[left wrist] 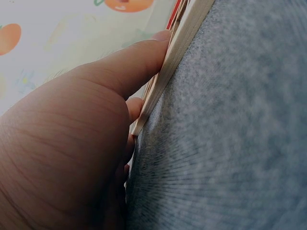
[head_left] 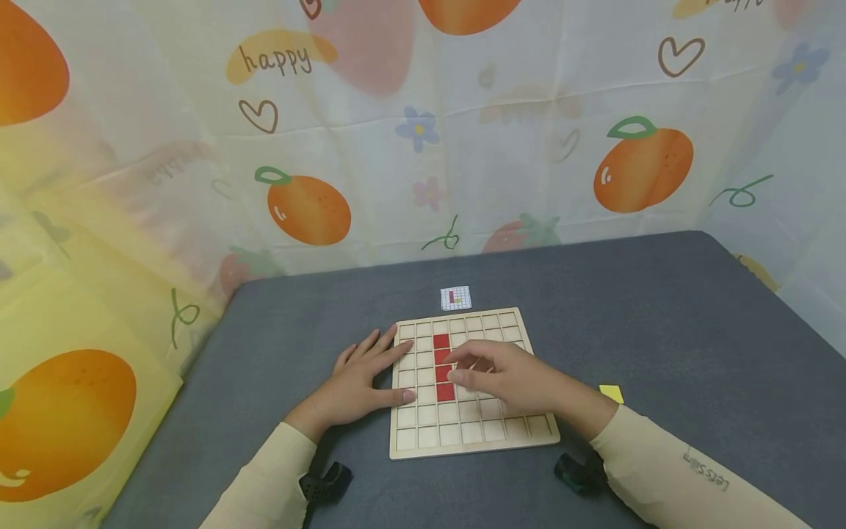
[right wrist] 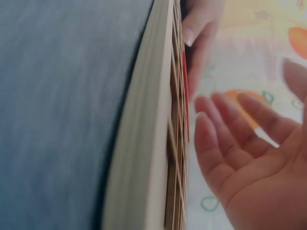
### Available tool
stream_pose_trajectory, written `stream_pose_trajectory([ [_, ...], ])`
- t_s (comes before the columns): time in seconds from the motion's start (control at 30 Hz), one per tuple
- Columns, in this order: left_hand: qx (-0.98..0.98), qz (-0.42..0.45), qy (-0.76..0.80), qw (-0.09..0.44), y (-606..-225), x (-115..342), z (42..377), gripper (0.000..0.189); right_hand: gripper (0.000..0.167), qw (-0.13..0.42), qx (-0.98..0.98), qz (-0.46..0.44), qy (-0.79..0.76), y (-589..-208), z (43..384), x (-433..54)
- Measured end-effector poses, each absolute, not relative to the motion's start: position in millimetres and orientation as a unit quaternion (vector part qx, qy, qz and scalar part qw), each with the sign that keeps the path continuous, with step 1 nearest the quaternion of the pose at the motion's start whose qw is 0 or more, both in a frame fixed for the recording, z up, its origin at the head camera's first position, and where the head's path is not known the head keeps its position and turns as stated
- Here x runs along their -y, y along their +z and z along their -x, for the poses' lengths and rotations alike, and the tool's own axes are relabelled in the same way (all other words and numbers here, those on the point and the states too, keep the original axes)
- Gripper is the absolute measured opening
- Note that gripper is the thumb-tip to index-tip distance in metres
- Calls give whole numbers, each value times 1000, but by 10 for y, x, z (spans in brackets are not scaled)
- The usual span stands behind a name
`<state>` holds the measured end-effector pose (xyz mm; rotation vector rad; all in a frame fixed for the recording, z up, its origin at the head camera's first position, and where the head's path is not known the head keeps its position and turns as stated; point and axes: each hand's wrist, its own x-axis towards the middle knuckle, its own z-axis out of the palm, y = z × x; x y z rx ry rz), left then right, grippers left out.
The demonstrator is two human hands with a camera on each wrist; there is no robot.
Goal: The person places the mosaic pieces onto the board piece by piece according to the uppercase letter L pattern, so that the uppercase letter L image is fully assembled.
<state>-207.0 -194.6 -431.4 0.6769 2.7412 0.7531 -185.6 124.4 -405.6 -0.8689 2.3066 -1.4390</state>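
A wooden grid board (head_left: 428, 437) lies on the grey tabletop (head_left: 661, 316), four red square tiles (head_left: 441, 356) lined up in its third column from the left. The left hand (head_left: 353, 389) rests spread on the board's left edge, its grip released. The right hand (head_left: 509, 373) hovers over the tiles, fingers loosely bent, its grip released too. A small gridded card (head_left: 456, 297) lies just beyond the board; a yellow piece (head_left: 611, 394) is near the right sleeve (head_left: 667, 455)
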Motion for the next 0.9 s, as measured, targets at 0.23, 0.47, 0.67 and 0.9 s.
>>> stream_pose_trajectory([
  [0.23,-931,-236,258,107,-4313,1951,2068,94,48,174,-753,275,-571,-3980,1882,-1517],
  [0.47,-930,-231,262,113,-4315,1951,2077,94,54,161,-749,267,-585,-3972,1891,-1836],
  [0.67,-931,-232,257,111,-4316,1955,2070,93,54,140,-757,260,-583,-3983,1860,-2100],
  [0.9,-931,-230,261,112,-4321,1960,2066,93,50,122,-770,245,-576,-4011,1834,-2371],
])
